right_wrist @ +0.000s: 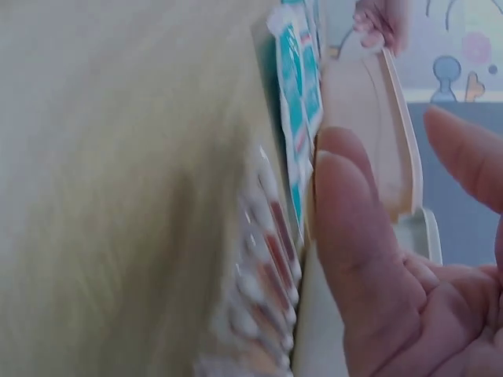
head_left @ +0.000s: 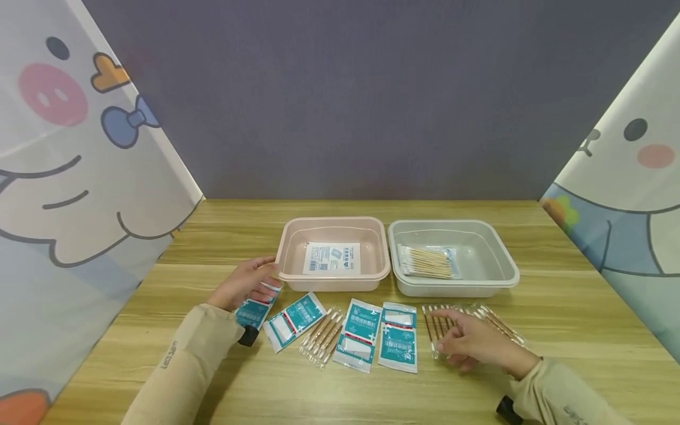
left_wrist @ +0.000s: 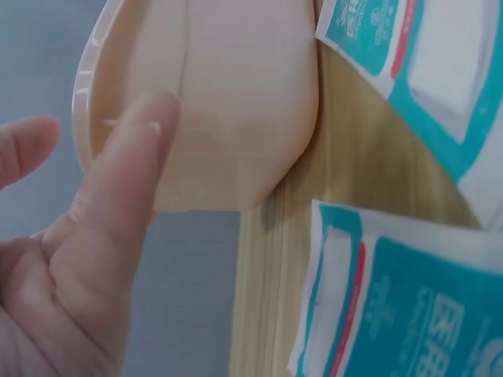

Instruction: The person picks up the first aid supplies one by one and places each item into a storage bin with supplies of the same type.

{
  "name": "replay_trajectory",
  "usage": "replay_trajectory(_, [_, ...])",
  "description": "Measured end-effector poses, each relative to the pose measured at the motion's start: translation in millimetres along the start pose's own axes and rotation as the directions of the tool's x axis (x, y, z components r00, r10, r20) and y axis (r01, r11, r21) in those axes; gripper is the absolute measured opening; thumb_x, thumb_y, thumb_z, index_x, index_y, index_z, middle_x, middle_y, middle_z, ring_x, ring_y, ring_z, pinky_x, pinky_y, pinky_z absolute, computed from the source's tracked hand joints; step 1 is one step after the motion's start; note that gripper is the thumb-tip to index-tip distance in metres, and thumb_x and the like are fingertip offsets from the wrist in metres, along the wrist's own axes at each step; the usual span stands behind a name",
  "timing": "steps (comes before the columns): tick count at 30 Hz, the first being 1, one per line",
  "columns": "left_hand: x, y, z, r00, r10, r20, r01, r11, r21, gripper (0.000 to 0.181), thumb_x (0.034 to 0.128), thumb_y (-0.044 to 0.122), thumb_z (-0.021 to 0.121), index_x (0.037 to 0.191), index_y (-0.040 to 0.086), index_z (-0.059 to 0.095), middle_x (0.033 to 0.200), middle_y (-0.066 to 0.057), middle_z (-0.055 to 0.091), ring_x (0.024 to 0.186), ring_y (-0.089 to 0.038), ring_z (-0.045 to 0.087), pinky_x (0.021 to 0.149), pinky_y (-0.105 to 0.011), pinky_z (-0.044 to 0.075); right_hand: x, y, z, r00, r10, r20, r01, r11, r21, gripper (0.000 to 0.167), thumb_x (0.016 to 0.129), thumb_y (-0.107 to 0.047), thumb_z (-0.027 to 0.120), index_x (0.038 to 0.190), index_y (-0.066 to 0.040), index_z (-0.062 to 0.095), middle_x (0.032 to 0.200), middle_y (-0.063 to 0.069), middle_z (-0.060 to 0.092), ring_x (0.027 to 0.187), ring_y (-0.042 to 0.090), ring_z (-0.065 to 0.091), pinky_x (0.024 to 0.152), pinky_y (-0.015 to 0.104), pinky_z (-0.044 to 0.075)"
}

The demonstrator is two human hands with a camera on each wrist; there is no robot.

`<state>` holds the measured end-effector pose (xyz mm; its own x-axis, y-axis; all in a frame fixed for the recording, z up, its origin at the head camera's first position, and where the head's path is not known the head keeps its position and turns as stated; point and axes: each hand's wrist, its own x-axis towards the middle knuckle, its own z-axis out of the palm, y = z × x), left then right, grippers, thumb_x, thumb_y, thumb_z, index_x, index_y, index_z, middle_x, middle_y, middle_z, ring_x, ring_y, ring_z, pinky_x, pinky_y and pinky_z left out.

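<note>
Left hand (head_left: 248,283), fingers released, has the pink tray (head_left: 333,285) edge directly to its right and a teal packet (head_left: 254,313) beneath; rim contact cannot be told. Right hand (head_left: 473,341), likewise released, thumb and finger apart, is over a swab packet (head_left: 432,330), with the grey tray (head_left: 457,290) beyond. Tabletop (head_left: 579,313) room extends outboard of both hands.

Both forearms (head_left: 186,360) reach forward, left hand (head_left: 248,283) and right hand (head_left: 473,342) with thumbs (right_wrist: 354,220) parted from fingers (right_wrist: 469,161).
</note>
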<state>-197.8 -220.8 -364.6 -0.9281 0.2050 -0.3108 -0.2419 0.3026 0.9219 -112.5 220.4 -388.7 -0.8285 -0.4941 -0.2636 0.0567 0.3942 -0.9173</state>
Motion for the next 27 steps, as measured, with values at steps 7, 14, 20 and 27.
replay_trajectory(7, [5.9,-2.7,6.9,1.000,0.011,-0.004,-0.011,0.999,-0.045,0.063,0.0997,0.020,0.051,0.151,0.001,0.020,0.082,-0.012,0.069,0.062,-0.016,0.067,0.060,-0.031,0.058,7.2,1.3,19.1,1.000,0.018,0.000,-0.018,0.999,0.041,0.081,0.086,-0.007,0.068,0.144,0.014,0.015,0.077,0.010,0.061,0.056,0.023,0.063,0.048,0.037,0.056])
replay_trajectory(14, [12.2,-3.4,13.0,0.999,0.012,-0.039,-0.015,0.997,-0.077,0.063,0.0993,0.010,0.049,0.152,0.002,0.016,0.065,-0.004,0.064,0.056,-0.013,0.065,0.057,-0.029,0.057,15.2,-4.5,31.3,0.999,0.040,-0.028,-0.039,0.999,0.009,0.090,0.082,-0.007,0.073,0.146,0.012,0.013,0.072,0.011,0.059,0.051,0.019,0.060,0.045,0.037,0.055])
replay_trajectory(20, [12.1,-2.3,12.7,0.997,0.003,-0.078,-0.008,0.998,-0.063,0.061,0.0985,0.007,0.049,0.151,-0.001,0.019,0.064,-0.005,0.064,0.059,-0.017,0.067,0.060,-0.031,0.058,22.0,-10.4,34.5,0.999,0.032,-0.038,-0.034,0.997,-0.064,0.094,0.078,-0.001,0.075,0.147,0.012,0.012,0.066,0.008,0.060,0.049,0.017,0.057,0.043,0.034,0.053])
replay_trajectory(27, [12.2,-2.0,13.6,0.998,0.013,-0.059,-0.018,0.996,-0.082,0.061,0.0987,0.007,0.049,0.151,0.000,0.019,0.064,-0.005,0.064,0.057,-0.014,0.065,0.057,-0.028,0.057,27.7,-16.7,37.0,0.999,0.022,-0.043,-0.027,0.990,-0.136,0.097,0.076,0.000,0.076,0.148,0.009,0.012,0.063,0.006,0.059,0.048,0.016,0.054,0.041,0.033,0.051])
